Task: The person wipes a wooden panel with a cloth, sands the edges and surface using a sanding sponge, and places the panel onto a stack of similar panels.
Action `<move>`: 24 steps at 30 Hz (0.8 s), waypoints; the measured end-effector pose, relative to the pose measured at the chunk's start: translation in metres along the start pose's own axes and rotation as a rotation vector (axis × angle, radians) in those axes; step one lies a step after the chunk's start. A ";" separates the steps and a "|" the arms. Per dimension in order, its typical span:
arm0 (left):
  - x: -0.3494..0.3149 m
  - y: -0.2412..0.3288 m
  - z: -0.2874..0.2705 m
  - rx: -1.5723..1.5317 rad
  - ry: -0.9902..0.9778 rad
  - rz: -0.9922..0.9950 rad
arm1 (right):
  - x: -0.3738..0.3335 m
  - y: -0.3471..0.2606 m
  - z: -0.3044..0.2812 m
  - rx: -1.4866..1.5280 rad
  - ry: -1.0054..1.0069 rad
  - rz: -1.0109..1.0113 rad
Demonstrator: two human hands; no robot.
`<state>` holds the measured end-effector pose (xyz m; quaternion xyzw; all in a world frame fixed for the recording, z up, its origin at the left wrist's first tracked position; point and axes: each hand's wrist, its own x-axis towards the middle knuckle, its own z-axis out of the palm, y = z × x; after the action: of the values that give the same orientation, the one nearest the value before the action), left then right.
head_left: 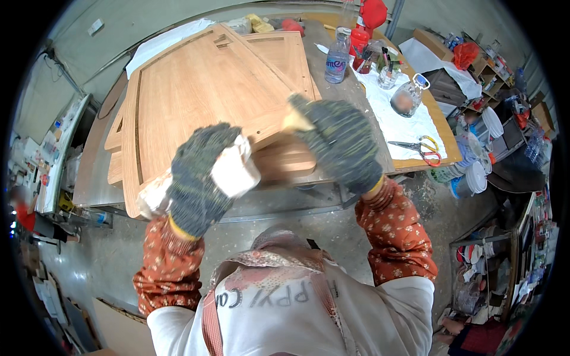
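Observation:
On the table lies a stack of light wooden panels (196, 95) with grooves along their edges; the top one is turned at an angle over the others. My left hand (202, 178), in a dark green-grey knit glove, is closed on a crumpled white cloth (236, 169) at the panel's near edge. Part of the cloth sticks out on the hand's other side. My right hand (341, 142), gloved alike and slightly blurred, grips a small pale tan pad (297, 120) against the top panel's right corner. What the pad is made of I cannot tell.
Right of the panels stand a clear bottle (337, 56), a red container (358, 41), a cup of brushes (389, 76) and a jug (407, 98). Scissors (423, 148) lie on a white sheet (380, 110). Buckets (472, 178) and cluttered shelves (499, 83) are further right.

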<state>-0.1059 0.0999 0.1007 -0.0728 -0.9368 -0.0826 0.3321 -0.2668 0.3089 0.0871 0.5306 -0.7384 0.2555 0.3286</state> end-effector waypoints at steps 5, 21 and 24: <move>0.024 0.008 0.031 0.091 -0.138 -0.161 | -0.018 0.056 -0.009 -0.045 -0.135 0.308; -0.046 -0.039 -0.040 0.140 -0.213 0.184 | -0.020 -0.001 -0.003 0.519 -0.095 0.182; -0.061 -0.065 -0.061 -0.025 -0.246 0.212 | -0.014 -0.033 0.016 0.343 -0.122 -0.012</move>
<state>-0.0339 0.0192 0.1018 -0.1849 -0.9564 -0.0492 0.2209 -0.2357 0.2955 0.0670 0.5977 -0.6993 0.3432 0.1896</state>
